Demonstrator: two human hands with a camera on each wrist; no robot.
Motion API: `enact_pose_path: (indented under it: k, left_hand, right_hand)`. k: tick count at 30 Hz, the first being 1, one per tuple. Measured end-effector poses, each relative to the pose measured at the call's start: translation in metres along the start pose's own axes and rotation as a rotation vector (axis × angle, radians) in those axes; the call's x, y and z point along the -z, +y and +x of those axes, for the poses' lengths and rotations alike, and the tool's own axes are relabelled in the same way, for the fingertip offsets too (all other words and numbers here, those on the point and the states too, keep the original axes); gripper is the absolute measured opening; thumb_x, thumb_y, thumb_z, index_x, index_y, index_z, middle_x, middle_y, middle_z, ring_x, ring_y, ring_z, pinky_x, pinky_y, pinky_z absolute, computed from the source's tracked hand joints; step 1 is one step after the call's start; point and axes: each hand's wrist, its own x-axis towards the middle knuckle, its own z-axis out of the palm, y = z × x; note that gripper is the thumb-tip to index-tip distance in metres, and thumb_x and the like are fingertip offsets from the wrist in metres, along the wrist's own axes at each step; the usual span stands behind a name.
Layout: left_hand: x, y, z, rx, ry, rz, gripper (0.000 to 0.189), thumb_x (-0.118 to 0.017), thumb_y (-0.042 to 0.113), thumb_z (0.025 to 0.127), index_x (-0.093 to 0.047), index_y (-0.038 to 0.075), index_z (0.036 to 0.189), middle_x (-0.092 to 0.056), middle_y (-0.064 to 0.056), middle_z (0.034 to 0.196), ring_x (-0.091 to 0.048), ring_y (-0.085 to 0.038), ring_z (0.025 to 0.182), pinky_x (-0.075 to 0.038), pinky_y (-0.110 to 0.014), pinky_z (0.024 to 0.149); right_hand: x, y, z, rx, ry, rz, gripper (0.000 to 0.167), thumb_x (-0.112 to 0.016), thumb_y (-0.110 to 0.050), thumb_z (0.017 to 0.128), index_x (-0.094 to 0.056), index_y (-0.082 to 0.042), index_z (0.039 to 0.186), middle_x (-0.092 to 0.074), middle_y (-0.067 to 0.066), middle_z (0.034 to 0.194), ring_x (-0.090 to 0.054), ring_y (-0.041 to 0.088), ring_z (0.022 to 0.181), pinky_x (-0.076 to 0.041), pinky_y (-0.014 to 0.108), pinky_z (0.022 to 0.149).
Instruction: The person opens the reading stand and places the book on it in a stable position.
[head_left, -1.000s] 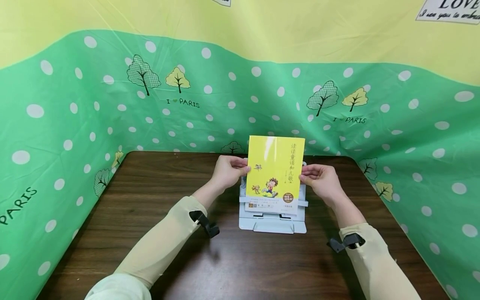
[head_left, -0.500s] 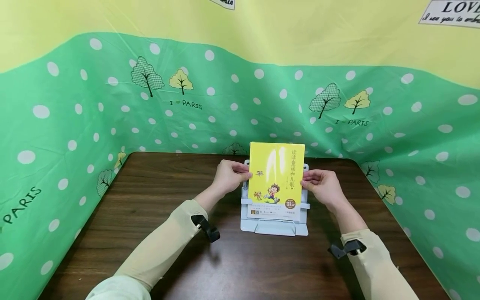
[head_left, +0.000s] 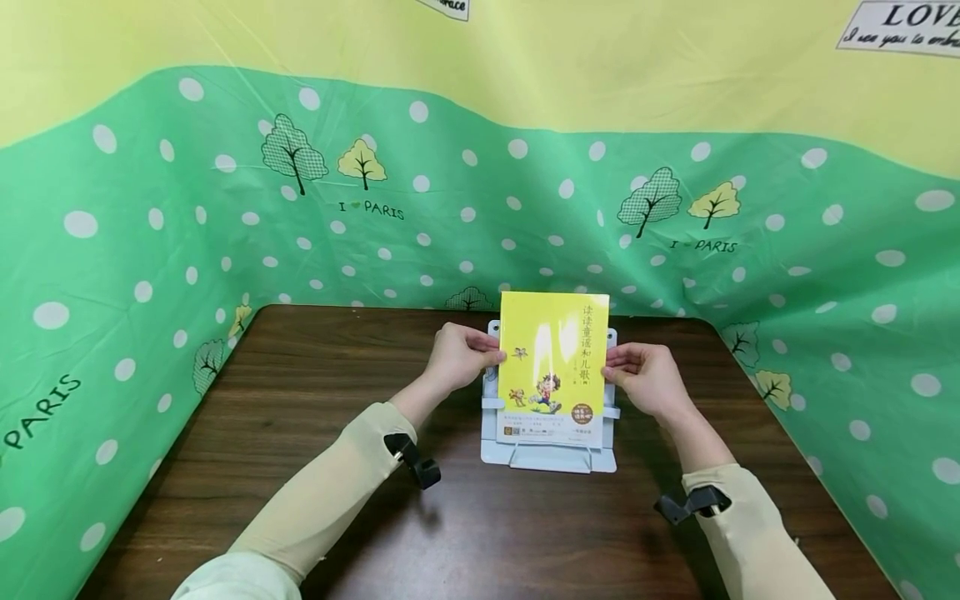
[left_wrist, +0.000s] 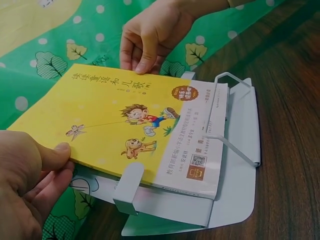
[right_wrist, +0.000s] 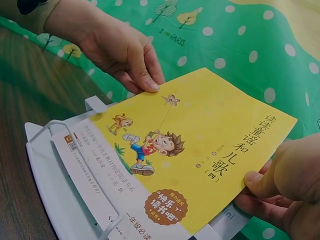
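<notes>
A yellow paperback book with a cartoon child on its cover leans back on a pale bookstand. My left hand pinches the book's left edge between thumb and fingers. On the opposite edge my right hand holds it the same way. In the left wrist view a side clip of the stand overlaps the book's edge. A bent wire holder lies across the white lower band of the cover. Most of the stand's back plate is hidden behind the book.
The stand sits toward the back of a dark wooden table. A green and yellow printed cloth hangs close behind it and along both sides. Black wrist mounts sit on both sleeves.
The book has slid down on the stand, its lower edge now nearer the stand's front lip. Both hands moved down with it, keeping their hold. The head view shifted slightly.
</notes>
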Motion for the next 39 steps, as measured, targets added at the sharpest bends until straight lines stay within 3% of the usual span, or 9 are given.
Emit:
enact_pose_path:
  k: [13, 39]
  left_hand:
    - [-0.0034, -0.0029, 0.0, -0.007, 0.002, 0.017, 0.015, -0.092, 0.011, 0.085, -0.085, 0.006, 0.097, -0.078, 0.004, 0.081, -0.076, -0.011, 0.079, -0.061, -0.029, 0.069]
    - [-0.008, -0.0027, 0.0005, -0.04, 0.033, 0.069, 0.016, -0.093, 0.012, 0.084, -0.084, 0.007, 0.096, -0.077, 0.005, 0.078, -0.075, -0.008, 0.076, -0.061, -0.028, 0.068]
  right_hand:
    - [-0.003, 0.0024, -0.0012, 0.024, 0.013, -0.075, 0.014, -0.074, -0.001, 0.098, -0.072, 0.004, 0.112, -0.071, 0.018, 0.102, -0.066, 0.03, 0.087, -0.057, 0.024, 0.069]
    - [-0.0041, 0.0063, -0.0022, 0.018, 0.03, -0.121, 0.02, -0.078, -0.006, 0.097, -0.074, 0.004, 0.113, -0.072, 0.018, 0.105, -0.068, 0.03, 0.089, -0.057, 0.023, 0.071]
